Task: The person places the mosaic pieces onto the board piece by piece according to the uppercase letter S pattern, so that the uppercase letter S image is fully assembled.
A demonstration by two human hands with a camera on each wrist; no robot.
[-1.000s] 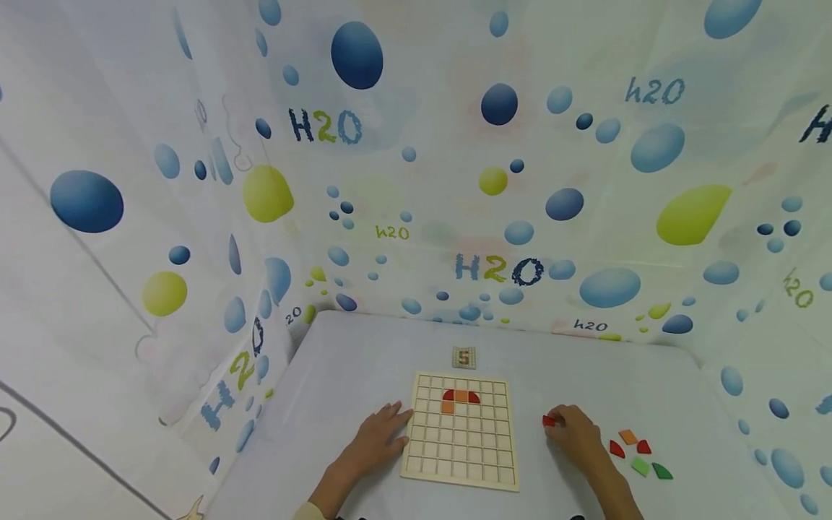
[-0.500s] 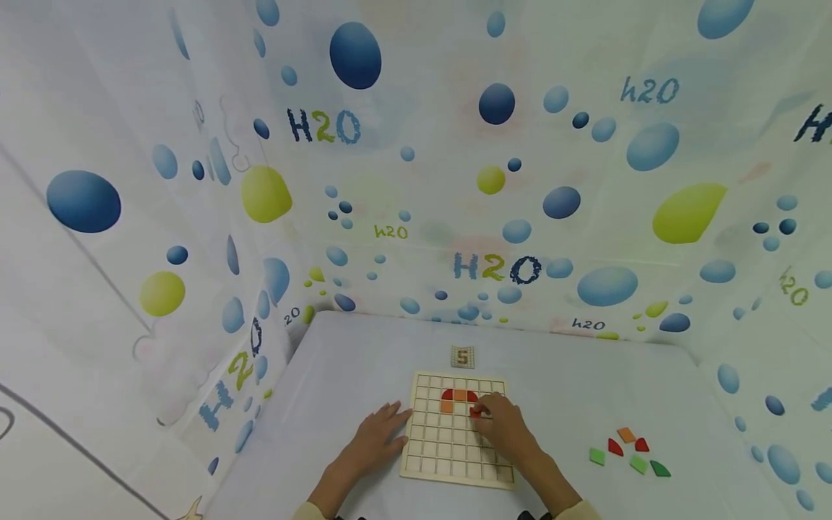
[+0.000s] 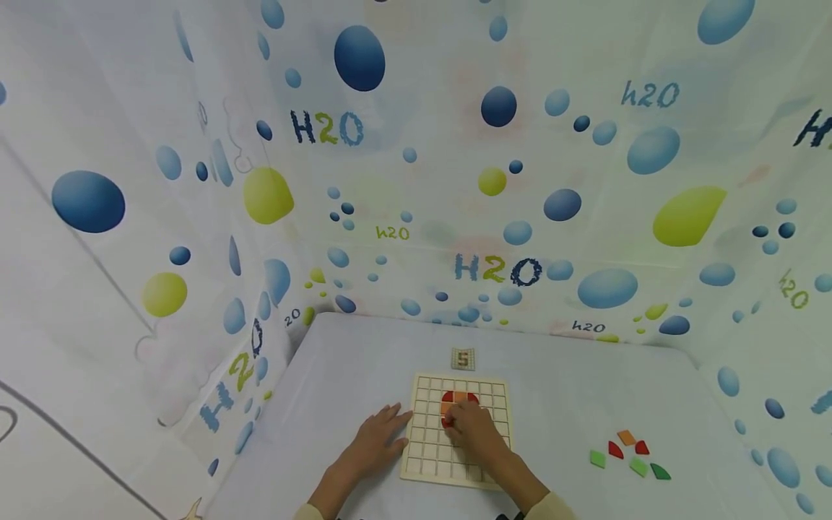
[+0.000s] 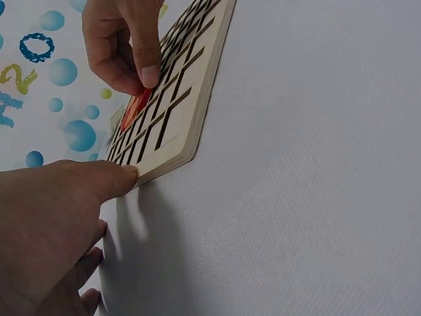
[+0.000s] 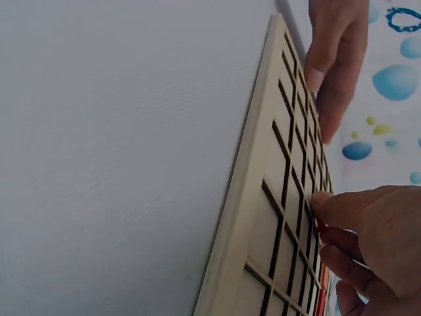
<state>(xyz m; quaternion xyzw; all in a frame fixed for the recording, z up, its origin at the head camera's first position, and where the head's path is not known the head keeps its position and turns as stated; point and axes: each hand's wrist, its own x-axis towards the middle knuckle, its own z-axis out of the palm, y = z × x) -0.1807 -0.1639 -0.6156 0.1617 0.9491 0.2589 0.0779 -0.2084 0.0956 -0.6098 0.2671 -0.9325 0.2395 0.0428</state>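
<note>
Here, a red tile [image 3: 445, 423] sits pinched between the right fingers [image 5: 343, 264].

The person wears a top in a pale creamy yellow, of which only the 2 sleeve ends show at the near edge of the head view: the left sleeve [image 3: 308, 512] and the right sleeve [image 3: 551, 507], matching in shade and plain where visible. Both stop on the forearm, so the left hand [image 3: 377, 439] and the right hand [image 3: 477, 431] are bare. Beside each sleeve a small dark piece [image 3: 518, 516] shows, too cut off to identify. Seen closer, the right thumbnail [image 4: 150, 76] is short with a rounded end; the left thumbnail [image 5: 315, 80] is also short, though blurred.
</note>
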